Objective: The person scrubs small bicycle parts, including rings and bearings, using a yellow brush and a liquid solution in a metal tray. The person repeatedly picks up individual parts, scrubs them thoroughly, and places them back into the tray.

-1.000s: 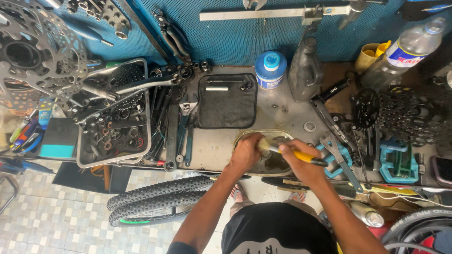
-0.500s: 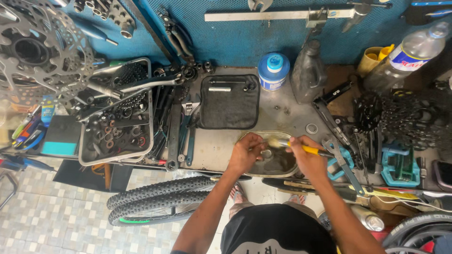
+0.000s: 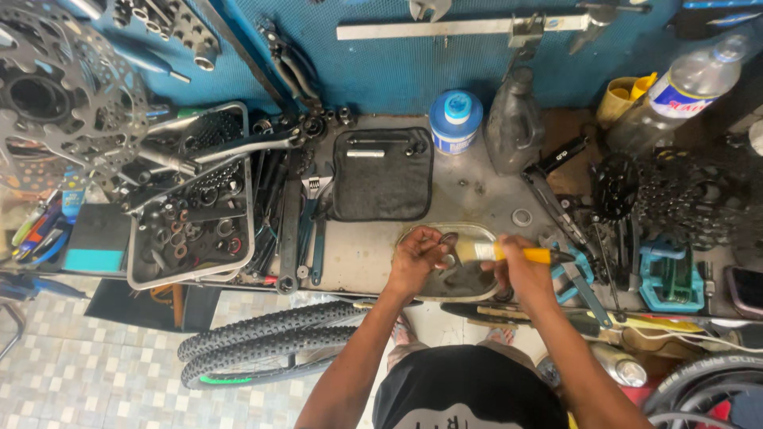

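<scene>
left hand (image 3: 415, 258) now lower over oval tray (image 3: 413, 235), right hand (image 3: 520, 270) with yellow brush (image 3: 509, 253)

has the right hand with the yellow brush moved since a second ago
Yes, slightly. The right hand with the yellow brush stays over the oval tray but has edged toward the blue stand, with the brush handle now lying level.

Soft even daylight, faint shadows, wide-angle edge distortion, slight blur

bare bench (image 3: 362, 250) left of tray (image 3: 485, 233); tools (image 3: 306, 214) beyond.
</scene>
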